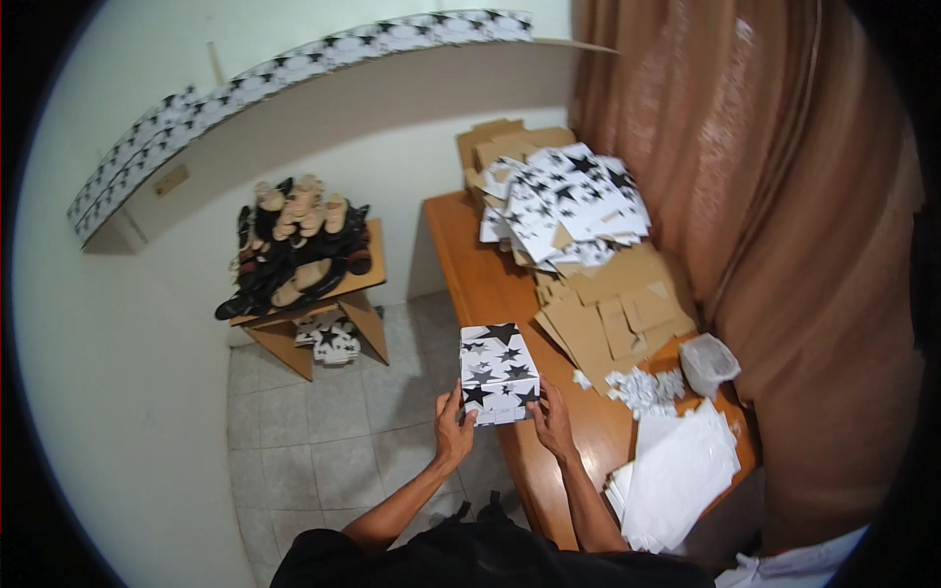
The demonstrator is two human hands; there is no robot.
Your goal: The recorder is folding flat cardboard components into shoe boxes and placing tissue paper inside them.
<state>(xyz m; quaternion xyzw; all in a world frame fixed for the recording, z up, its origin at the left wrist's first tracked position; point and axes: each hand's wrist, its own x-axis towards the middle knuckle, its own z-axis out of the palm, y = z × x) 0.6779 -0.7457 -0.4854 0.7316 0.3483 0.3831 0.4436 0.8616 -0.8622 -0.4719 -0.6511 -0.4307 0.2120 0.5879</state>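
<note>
A white cardboard box (pixel 498 355) printed with black and grey stars is held between my two hands, at the left edge of the wooden table (pixel 453 231). My left hand (pixel 454 428) grips its left side near the front corner. On the opposite side, my right hand (pixel 553 419) presses against the box with its fingers along the edge. The top of the box looks closed. Its underside is hidden from view.
Star-printed flat cartons (pixel 569 201) and brown cardboard pieces (pixel 618 314) lie on the table, near small white packets (pixel 647 388), a translucent tub (pixel 709 365) and white paper sheets (pixel 679 475). Leftward, shoes (pixel 304 245) crowd a small stand. A star-patterned shelf (pixel 323 54) runs along the wall.
</note>
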